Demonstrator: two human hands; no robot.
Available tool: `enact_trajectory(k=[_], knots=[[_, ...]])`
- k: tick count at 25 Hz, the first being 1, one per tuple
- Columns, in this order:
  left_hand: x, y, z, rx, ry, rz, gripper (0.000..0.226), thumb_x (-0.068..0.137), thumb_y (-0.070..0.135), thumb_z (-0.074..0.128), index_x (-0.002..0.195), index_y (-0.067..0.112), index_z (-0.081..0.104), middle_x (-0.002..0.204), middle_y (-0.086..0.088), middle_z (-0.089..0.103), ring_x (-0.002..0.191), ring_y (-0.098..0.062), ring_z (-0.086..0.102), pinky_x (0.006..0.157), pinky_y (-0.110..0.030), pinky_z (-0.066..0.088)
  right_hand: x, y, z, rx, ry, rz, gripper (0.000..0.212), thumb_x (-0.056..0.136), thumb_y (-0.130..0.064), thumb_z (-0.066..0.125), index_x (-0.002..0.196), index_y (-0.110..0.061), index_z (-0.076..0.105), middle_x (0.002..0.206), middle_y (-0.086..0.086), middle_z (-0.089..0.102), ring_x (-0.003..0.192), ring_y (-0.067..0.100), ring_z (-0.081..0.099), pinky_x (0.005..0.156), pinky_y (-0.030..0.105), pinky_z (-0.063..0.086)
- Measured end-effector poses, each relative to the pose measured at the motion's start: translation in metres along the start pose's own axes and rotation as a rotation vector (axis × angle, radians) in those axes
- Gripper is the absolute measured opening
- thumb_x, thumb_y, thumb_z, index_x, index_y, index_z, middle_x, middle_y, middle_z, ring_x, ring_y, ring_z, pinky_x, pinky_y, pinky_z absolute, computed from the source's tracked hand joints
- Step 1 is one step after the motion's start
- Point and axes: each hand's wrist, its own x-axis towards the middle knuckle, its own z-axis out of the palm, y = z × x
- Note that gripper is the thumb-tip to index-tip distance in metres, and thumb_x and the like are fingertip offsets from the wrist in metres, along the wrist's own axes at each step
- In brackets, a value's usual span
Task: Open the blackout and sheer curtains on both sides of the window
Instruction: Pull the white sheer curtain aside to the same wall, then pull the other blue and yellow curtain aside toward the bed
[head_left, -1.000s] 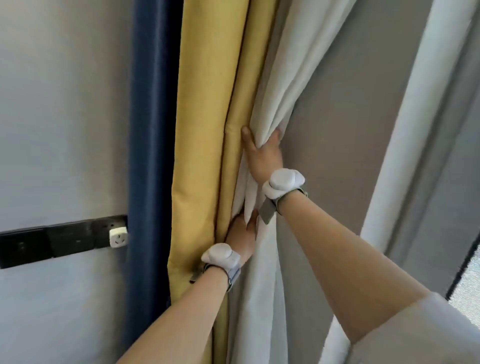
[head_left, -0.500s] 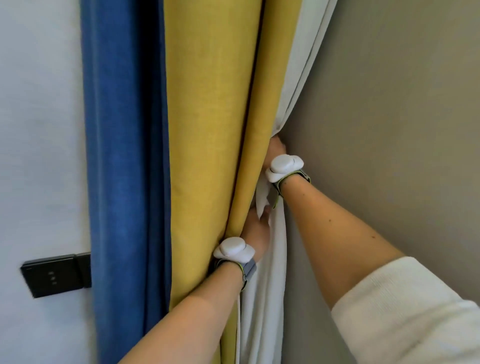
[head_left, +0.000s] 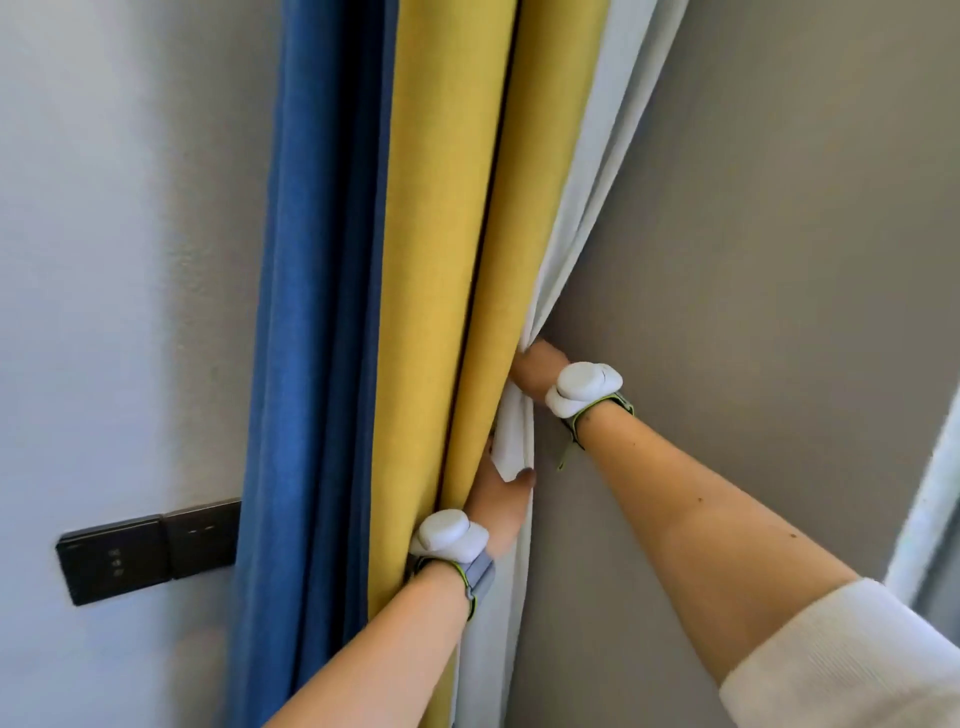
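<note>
we see 2 hands gripping the white sheer curtain (head_left: 511, 441) beside the yellow blackout curtain (head_left: 441, 260): left hand (head_left: 496, 501) below, right hand (head_left: 535, 366) above.

A blue and yellow blackout curtain (head_left: 415, 312) hangs gathered in tall vertical folds against the wall; just right of it, a white sheer curtain (head_left: 597, 218) is bunched tightly, touching the yellow fold.
</note>
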Motion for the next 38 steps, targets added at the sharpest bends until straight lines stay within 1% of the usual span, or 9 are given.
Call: enact_trajectory(k=[3, 7, 10, 14, 19, 22, 26, 30, 38], knots=[[-0.059, 0.005, -0.01, 0.01, -0.194, 0.037, 0.047, 0.088, 0.017, 0.062, 0.132, 0.011, 0.045, 0.129, -0.008, 0.057, 0.114, -0.025, 0.056, 0.099, -0.032, 0.044, -0.082, 0.021, -0.021, 0.036, 0.066, -0.022, 0.054, 0.095, -0.036, 0.061, 0.142, -0.011, 0.051, 0.136, 0.011, 0.063, 0.125, 0.032, 0.059, 0.104, 0.039, 0.048], [-0.138, 0.013, -0.029, -0.042, -0.397, 0.066, 0.049, 0.087, 0.019, 0.063, 0.133, 0.018, 0.046, 0.125, -0.006, 0.058, 0.111, -0.023, 0.059, 0.096, -0.035, 0.048, -0.196, 0.04, -0.051, -0.012, 0.193, 0.142, 0.064, 0.088, -0.047, 0.068, 0.139, -0.014, 0.05, 0.124, 0.006, 0.066, 0.104, 0.023, 0.063, 0.088, 0.035, 0.053], [-0.184, 0.016, -0.041, -0.073, -0.483, 0.112, 0.049, 0.088, 0.017, 0.064, 0.134, 0.014, 0.048, 0.128, -0.011, 0.058, 0.114, -0.025, 0.059, 0.102, -0.041, 0.046, -0.262, 0.044, -0.068, -0.054, 0.295, 0.2, 0.07, 0.086, -0.051, 0.069, 0.144, -0.018, 0.049, 0.131, 0.008, 0.065, 0.11, 0.023, 0.063, 0.097, 0.039, 0.054], [-0.256, 0.031, -0.039, -0.194, -0.675, 0.132, 0.027, 0.088, 0.017, 0.065, 0.115, 0.016, 0.06, 0.099, -0.002, 0.064, 0.075, -0.012, 0.059, 0.072, -0.031, 0.049, -0.353, 0.056, -0.093, -0.06, 0.405, 0.288, 0.06, 0.086, -0.049, 0.068, 0.137, -0.019, 0.054, 0.116, 0.007, 0.069, 0.1, 0.024, 0.066, 0.091, 0.039, 0.056], [-0.349, 0.042, -0.003, -0.216, -0.927, 0.178, 0.018, 0.092, 0.016, 0.061, 0.11, 0.014, 0.061, 0.097, -0.005, 0.064, 0.087, -0.018, 0.061, 0.061, -0.025, 0.052, -0.471, 0.095, -0.135, -0.036, 0.524, 0.359, 0.046, 0.088, -0.042, 0.069, 0.127, -0.018, 0.061, 0.087, -0.001, 0.064, 0.083, 0.02, 0.06, 0.079, 0.036, 0.051], [-0.411, 0.057, 0.029, -0.249, -1.05, 0.152, 0.015, 0.094, 0.011, 0.059, 0.108, 0.013, 0.058, 0.094, -0.01, 0.062, 0.09, -0.024, 0.059, 0.062, -0.03, 0.049, -0.555, 0.115, -0.181, -0.046, 0.599, 0.469, 0.045, 0.091, -0.037, 0.069, 0.127, -0.012, 0.06, 0.086, 0.004, 0.065, 0.083, 0.022, 0.058, 0.076, 0.038, 0.048], [-0.522, 0.099, 0.083, -0.307, -1.252, 0.229, 0.013, 0.091, 0.022, 0.064, 0.104, 0.024, 0.061, 0.104, -0.012, 0.07, 0.089, -0.022, 0.068, 0.068, -0.032, 0.055, -0.693, 0.139, -0.247, -0.11, 0.763, 0.589, 0.044, 0.093, -0.037, 0.065, 0.129, -0.012, 0.06, 0.117, 0.015, 0.072, 0.105, 0.032, 0.068, 0.094, 0.046, 0.054], [-0.652, 0.136, 0.118, -0.356, -1.428, 0.279, 0.026, 0.089, 0.026, 0.068, 0.113, 0.022, 0.059, 0.109, -0.01, 0.068, 0.101, -0.025, 0.067, 0.076, -0.036, 0.056, -0.841, 0.145, -0.296, -0.259, 0.858, 0.641, 0.043, 0.091, -0.038, 0.067, 0.127, -0.015, 0.063, 0.104, 0.004, 0.073, 0.09, 0.019, 0.069, 0.073, 0.016, 0.051], [-0.876, 0.214, 0.158, -0.405, -1.506, 0.38, 0.074, 0.075, 0.03, 0.082, 0.138, 0.024, 0.045, 0.135, -0.009, 0.056, 0.121, -0.024, 0.056, 0.103, -0.045, 0.048, -1.078, 0.151, -0.381, -0.449, 1.301, 0.515, 0.023, 0.087, -0.023, 0.07, 0.108, -0.014, 0.069, 0.095, 0.002, 0.074, 0.086, 0.019, 0.069, 0.083, 0.04, 0.059]])
